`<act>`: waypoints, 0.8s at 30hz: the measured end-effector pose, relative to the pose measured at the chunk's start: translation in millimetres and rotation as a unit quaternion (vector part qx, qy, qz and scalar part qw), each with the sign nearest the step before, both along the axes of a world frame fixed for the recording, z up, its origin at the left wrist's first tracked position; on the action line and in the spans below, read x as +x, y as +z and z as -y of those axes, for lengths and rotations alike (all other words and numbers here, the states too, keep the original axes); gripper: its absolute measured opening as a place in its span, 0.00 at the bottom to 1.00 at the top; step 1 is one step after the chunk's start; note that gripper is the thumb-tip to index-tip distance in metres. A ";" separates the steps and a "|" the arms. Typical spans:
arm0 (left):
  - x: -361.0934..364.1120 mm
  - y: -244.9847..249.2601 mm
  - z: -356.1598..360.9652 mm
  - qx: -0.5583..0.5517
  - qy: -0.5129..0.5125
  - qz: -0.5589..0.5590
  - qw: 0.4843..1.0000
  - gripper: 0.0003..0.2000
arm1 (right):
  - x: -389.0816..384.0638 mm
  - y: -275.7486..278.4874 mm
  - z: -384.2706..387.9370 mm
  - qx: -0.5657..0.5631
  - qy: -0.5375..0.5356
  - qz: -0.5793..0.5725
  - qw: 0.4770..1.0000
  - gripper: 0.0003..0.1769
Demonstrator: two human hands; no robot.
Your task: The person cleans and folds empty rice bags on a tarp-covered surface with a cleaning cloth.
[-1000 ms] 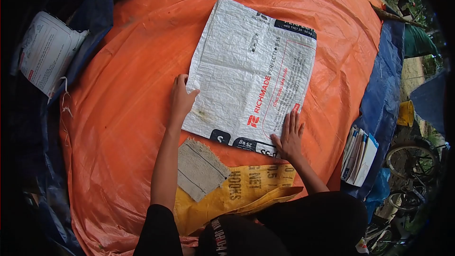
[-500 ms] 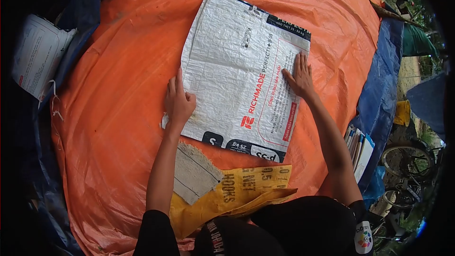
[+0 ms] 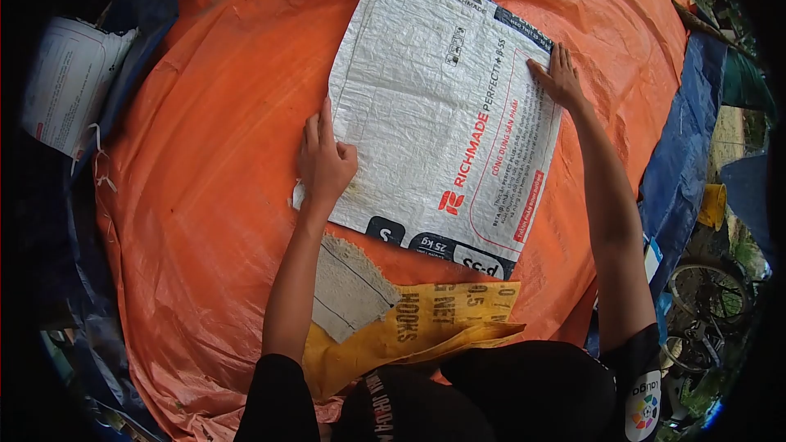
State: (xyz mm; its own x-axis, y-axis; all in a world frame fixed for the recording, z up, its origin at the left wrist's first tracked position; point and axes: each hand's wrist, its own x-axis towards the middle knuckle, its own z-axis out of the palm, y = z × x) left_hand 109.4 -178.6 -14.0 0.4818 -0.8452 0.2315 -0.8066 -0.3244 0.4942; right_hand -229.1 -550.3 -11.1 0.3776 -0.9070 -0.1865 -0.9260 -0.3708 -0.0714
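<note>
A white woven plastic sack (image 3: 409, 115) with red and black RICHMADE print lies flat on an orange tarp. At the sack's left edge, my left hand (image 3: 326, 160) is closed, its index finger stretched along the border and its thumb over the surface; the curled fingers partly hide the edge. My right hand (image 3: 562, 80) rests flat near the upper right corner, fingers spread. Nearer my body, a yellow sack (image 3: 434, 319) with black lettering lies partly under a grey-beige cloth piece (image 3: 352, 286) with dark lines.
The orange tarp (image 3: 237, 115) is wrinkled and bordered by blue sheeting (image 3: 684, 147). Another white printed bag (image 3: 74, 86) stands at the left. A yellow bucket (image 3: 712, 206) and a bicycle (image 3: 708, 303) are at the right.
My right hand has slid up the sack's right edge toward the upper corner. The left hand keeps its place on the left edge. The whole view has shifted slightly.
</note>
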 end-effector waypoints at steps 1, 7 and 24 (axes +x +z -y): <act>-0.5 1.5 0.9 0.017 0.007 0.001 1.000 0.39 | 0.2 1.1 -1.8 0.000 -0.002 0.000 1.000 0.64; 19.9 0.4 1.8 -0.048 -0.022 -0.059 0.997 0.29 | -2.1 23.1 -12.3 -0.046 0.015 -0.022 0.999 0.58; 57.4 36.1 15.0 0.192 0.068 -0.369 0.907 0.20 | -15.0 11.8 35.8 0.029 0.015 0.189 0.981 0.18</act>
State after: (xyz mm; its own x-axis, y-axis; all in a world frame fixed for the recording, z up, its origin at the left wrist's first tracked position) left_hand 166.7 -193.6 22.0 0.4921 -0.7157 -0.4956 -0.2414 -0.6592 0.7122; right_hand -244.0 -586.1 0.7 0.4552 -0.8869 -0.0788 -0.8184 -0.3819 -0.4295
